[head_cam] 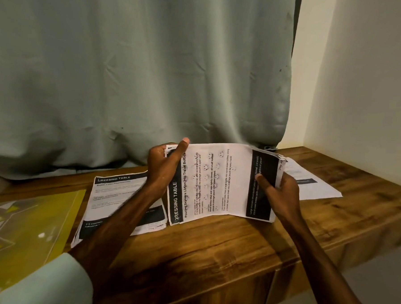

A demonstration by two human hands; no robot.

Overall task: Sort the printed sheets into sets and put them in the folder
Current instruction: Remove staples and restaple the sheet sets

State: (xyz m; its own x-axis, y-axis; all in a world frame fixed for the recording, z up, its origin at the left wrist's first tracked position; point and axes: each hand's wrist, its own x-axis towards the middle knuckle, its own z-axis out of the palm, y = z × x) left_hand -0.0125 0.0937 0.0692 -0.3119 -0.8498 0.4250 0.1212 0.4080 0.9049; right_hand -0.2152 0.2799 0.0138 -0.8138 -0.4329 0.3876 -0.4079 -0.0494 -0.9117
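Both hands hold a stack of printed sheets [219, 180] on edge on the wooden table [213, 250], turned sideways, with its lower edge touching the wood. My left hand [164, 166] grips the stack's left end, thumb over the black "DRESSING TABLE" header. My right hand [279, 193] grips the right end, thumb on the black footer band. A second pile of sheets [113, 193] lies flat at the left under my left forearm. More sheets [314, 183] lie flat at the right behind my right hand. A yellow patterned folder [28, 226] lies at the far left.
A grey-green curtain [138, 79] hangs along the back of the table, its hem resting on the wood. A cream wall [365, 90] closes the right side. The table's front edge runs diagonally at the lower right.
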